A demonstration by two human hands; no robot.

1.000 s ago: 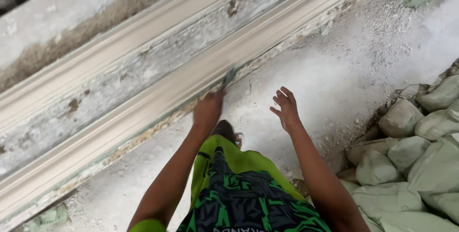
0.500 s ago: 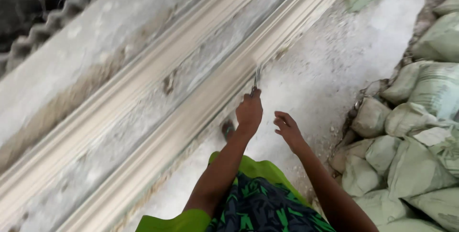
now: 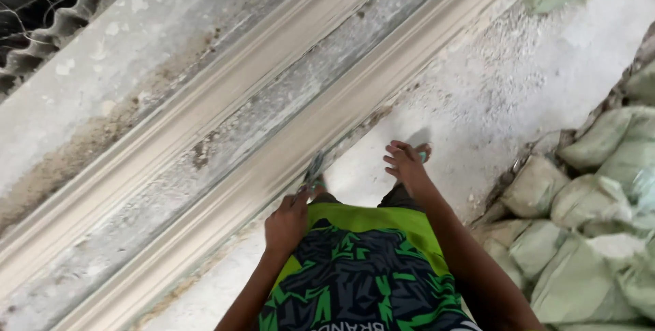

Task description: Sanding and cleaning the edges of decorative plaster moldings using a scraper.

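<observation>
Left hand: the left hand point(image 3: 288, 223) was shut around a small flat tool point(image 3: 314, 169).
Tool: its blade stuck out past the fingers point(image 3: 297, 199) and touched the near edge of the long pale strip point(image 3: 273, 167).
Right hand: the right hand point(image 3: 404, 162) held nothing, and its fingers were spread loose above the floor point(image 3: 491, 92).
What changed: half a second before, the left hand was farther up the strip with the tool held out ahead; now it had come back close to the green and black shorts point(image 3: 355, 263).
What that means: it looked like the tool had been dragged along the strip's edge toward the person.
Strip: it lay slanted beyond the fingers, with a second strip point(image 3: 205, 102) past it.
Sacks: full grey-green sacks point(image 3: 587, 235) were piled to the right of the right hand. I could not see what was in them.
</observation>
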